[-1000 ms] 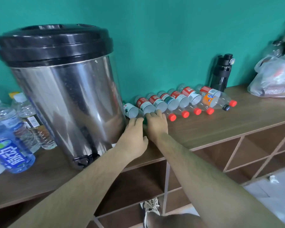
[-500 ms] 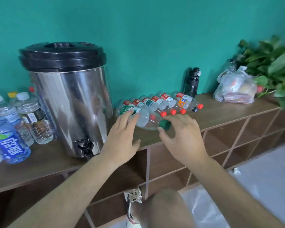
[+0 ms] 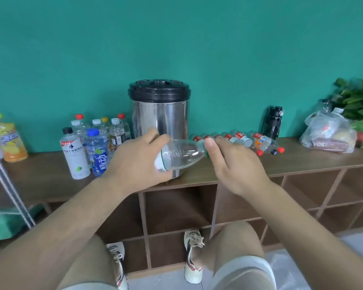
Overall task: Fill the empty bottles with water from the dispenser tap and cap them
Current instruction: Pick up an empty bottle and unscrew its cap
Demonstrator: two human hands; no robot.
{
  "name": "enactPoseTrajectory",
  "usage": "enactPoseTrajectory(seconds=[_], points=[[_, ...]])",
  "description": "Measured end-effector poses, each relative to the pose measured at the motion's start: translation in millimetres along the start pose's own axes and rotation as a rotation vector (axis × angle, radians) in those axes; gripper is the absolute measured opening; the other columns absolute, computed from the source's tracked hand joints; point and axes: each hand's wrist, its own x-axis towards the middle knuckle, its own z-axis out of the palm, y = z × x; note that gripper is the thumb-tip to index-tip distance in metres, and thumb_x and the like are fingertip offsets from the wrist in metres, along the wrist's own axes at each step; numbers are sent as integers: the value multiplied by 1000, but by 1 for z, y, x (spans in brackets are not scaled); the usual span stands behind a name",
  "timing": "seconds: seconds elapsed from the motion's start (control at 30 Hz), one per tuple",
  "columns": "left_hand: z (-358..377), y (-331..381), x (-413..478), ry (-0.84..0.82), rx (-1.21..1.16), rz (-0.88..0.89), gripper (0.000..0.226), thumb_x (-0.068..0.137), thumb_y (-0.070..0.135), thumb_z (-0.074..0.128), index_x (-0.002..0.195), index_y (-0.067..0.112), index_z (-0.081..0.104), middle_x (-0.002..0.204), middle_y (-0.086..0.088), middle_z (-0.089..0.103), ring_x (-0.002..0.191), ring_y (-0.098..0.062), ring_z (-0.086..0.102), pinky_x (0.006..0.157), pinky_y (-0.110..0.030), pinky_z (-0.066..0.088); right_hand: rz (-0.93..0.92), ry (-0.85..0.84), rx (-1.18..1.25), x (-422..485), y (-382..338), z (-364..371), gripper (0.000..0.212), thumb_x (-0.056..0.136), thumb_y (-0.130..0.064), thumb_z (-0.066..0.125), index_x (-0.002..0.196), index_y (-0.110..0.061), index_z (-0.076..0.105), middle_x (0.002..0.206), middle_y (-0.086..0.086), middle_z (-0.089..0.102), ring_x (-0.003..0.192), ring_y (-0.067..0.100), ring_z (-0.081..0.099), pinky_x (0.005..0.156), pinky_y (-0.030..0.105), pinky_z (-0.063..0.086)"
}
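Clearly, your left hand [image 3: 134, 162] grips the empty bottle [image 3: 180, 156] sideways just in front of the dispenser [image 3: 159, 120], steadying it so your right hand [image 3: 237, 166], pinching the green cap [image 3: 206, 153], can probably unscrew it.

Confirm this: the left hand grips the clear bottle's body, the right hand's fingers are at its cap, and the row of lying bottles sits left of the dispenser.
Not quite. The head view shows the row of lying bottles right of the dispenser; upright bottles stand on its left. The rest holds.
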Motion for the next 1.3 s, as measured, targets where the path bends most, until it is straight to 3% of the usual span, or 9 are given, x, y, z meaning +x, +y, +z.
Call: enactPoseTrajectory(seconds=[0.13, 0.27, 0.57, 0.7, 0.83, 1.0, 1.07, 1.2, 1.3], points=[[-25, -15, -15, 23, 136, 38, 69, 55, 50, 85, 112, 18, 62, 89, 0, 62, 68, -26, 64, 58, -29, 41, 73, -47, 270, 11, -35, 12, 65, 101, -65, 20, 62, -17, 39, 56, -5, 44, 55, 10, 44, 56, 31, 30], [-37, -18, -24, -130, -84, -154, 47, 68, 56, 75, 103, 34, 53, 89, 13, 63, 77, -18, 60, 61, -30, 41, 2, 14, 506, 11, -46, 23, 51, 103, -58, 33, 67, -22, 36, 57, -9, 35, 56, 8, 38, 56, 22, 29], [-16, -28, -31, -352, -528, -324, 45, 60, 53, 83, 89, 31, 56, 81, 11, 65, 75, -9, 63, 71, -40, 56, -279, -174, 358, 21, -14, 17, 44, 104, -56, 38, 97, -15, 52, 82, -9, 49, 77, 5, 46, 70, 18, 36], [10, -28, -42, -420, -768, -393, 45, 63, 45, 88, 100, 34, 64, 94, 13, 70, 88, -9, 67, 83, -41, 58, -343, -254, 406, 26, -2, 23, 24, 104, -32, 53, 117, -12, 59, 99, -2, 59, 90, 11, 54, 79, 20, 43], [41, -24, -53, -415, -961, -440, 41, 65, 36, 90, 99, 31, 66, 94, 8, 70, 85, -8, 67, 81, -34, 54, -371, -307, 474, 32, 2, 31, 29, 102, -8, 59, 131, -13, 60, 115, -15, 58, 108, 0, 55, 90, 11, 40], [85, -22, -72, -399, -1189, -595, 39, 71, 25, 90, 101, 30, 65, 94, 2, 71, 91, -20, 71, 78, -31, 59, -326, -310, 621, 48, 10, 57, 36, 104, -11, 56, 136, -27, 60, 119, -16, 56, 115, 18, 57, 105, 37, 49], [107, -19, -83, -400, -1244, -667, 40, 76, 22, 90, 105, 32, 64, 96, 3, 69, 94, -17, 71, 80, -30, 59, -250, -275, 633, 51, 13, 75, 30, 105, -19, 55, 132, -30, 61, 118, -16, 57, 109, 16, 59, 101, 44, 52], [158, -8, -107, -380, -1290, -824, 57, 65, 41, 92, 112, 38, 60, 104, 4, 66, 100, -19, 69, 84, -34, 60, -83, -244, 617, 50, 18, 123, 20, 103, -33, 49, 117, -30, 62, 93, -22, 58, 83, 8, 62, 78, 23, 46], [193, 3, -130, -382, -1310, -952, 60, 70, 29, 94, 114, 41, 55, 106, 7, 64, 101, -14, 67, 77, -24, 58, -49, -245, 583, 46, 21, 158, 15, 108, -21, 49, 112, -20, 63, 92, -21, 58, 87, 1, 57, 81, 16, 39]])
